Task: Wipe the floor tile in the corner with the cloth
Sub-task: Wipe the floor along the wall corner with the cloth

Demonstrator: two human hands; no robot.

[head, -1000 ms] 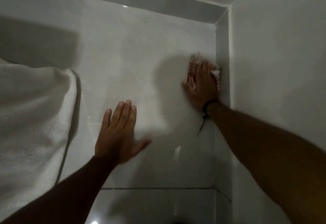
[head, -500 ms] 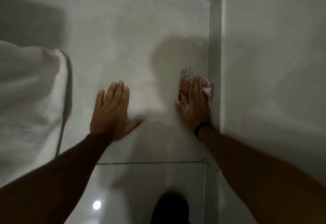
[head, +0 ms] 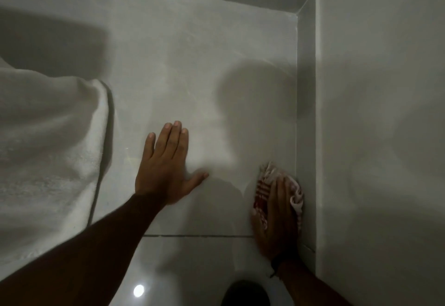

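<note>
A glossy pale grey floor tile (head: 204,77) fills the corner where two walls meet. My right hand (head: 277,216) presses a crumpled red-and-white cloth (head: 263,185) flat on the tile's near right edge, against the skirting (head: 305,113). The cloth shows ahead of and beside my fingers; the rest is under my palm. My left hand (head: 166,163) lies flat on the tile with fingers spread, holding nothing, a forearm's width left of the cloth.
A white towel or bedding (head: 48,149) hangs at the left over the floor. A grout line (head: 199,236) crosses near my wrists. The right wall (head: 385,137) rises beside my right arm. A dark rounded shape (head: 245,293) sits at the bottom edge.
My right hand has dragged the cloth toward me along the skirting, from deep in the corner down to the grout line. My left hand stays planted.
</note>
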